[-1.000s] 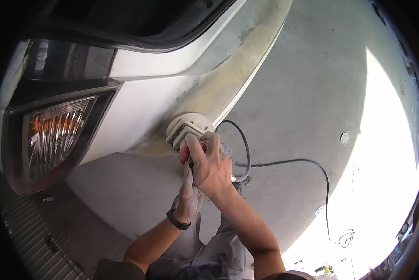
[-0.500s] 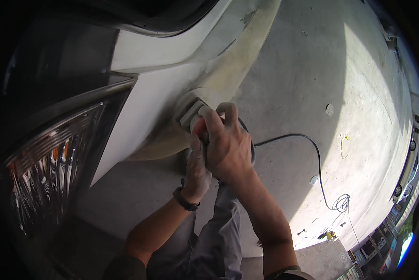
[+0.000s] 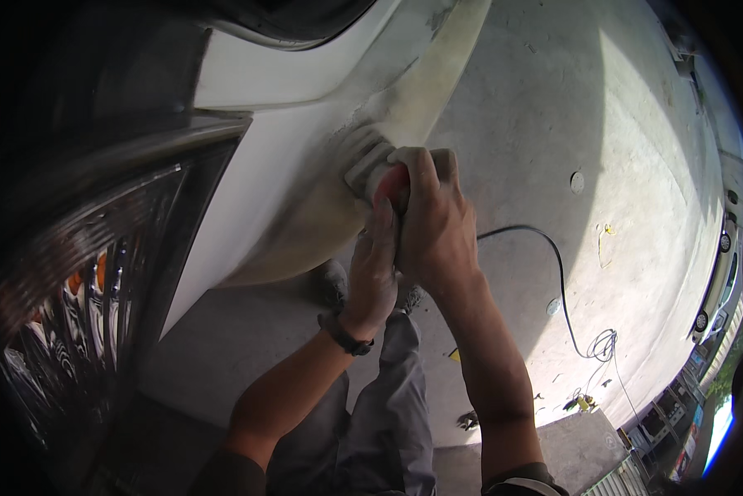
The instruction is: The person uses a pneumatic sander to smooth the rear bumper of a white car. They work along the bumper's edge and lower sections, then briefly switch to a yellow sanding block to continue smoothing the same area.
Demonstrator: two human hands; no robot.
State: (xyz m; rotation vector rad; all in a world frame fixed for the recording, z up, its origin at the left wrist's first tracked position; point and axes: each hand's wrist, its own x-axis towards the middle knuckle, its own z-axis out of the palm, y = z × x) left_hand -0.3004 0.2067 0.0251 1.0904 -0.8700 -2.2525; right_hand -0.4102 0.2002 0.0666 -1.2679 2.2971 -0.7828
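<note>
A corded power sander [image 3: 394, 183], grey with a red part, is pressed with its pad end to the dusty, curved car bumper [image 3: 301, 227]. My right hand [image 3: 439, 223] is closed over the top of the sander, fingers bent round it. From below and the left, my left hand [image 3: 375, 277] grips the same sander, with a dark band on its wrist. Bare beige and grey patches show on the white bumper around the pad. The pad's edge looks smeared by motion, and my hands hide most of the sander's body.
Left of the bumper sits a headlight [image 3: 82, 306] with a clear ribbed lens. A black cord [image 3: 545, 236] runs right across the concrete floor [image 3: 520, 132] to a loose coil [image 3: 603, 345]. My shoes and grey trousers [image 3: 388, 397] are below. Parked cars [image 3: 719, 264] stand far right.
Both hands and the sander have moved up and to the right along the bumper. The red part shows more now. The whole view has shifted slightly.
</note>
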